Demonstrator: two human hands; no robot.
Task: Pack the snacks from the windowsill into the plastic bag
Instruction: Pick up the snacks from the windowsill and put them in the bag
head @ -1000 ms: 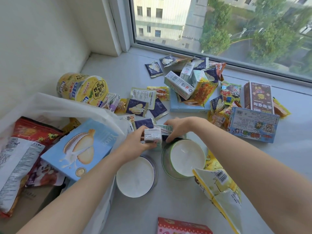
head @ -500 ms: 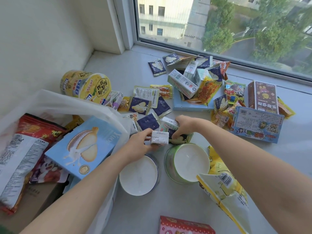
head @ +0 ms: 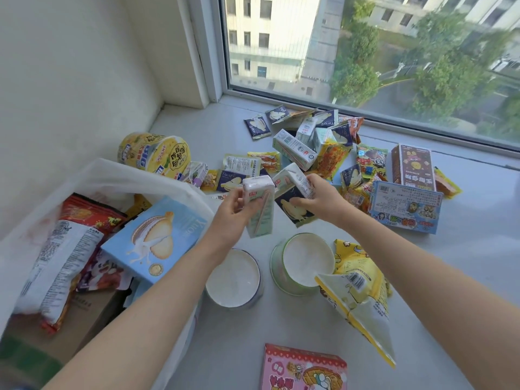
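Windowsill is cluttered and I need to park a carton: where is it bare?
Bare: right of the blue box, the back corner behind the yellow tub, and between the white bowl and pink box. Crowded: the packet pile mid-sill.

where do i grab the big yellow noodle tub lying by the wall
Span the curved side of the yellow noodle tub from above, around its middle. It lies on its side with the lid facing right, so that side is uppermost.
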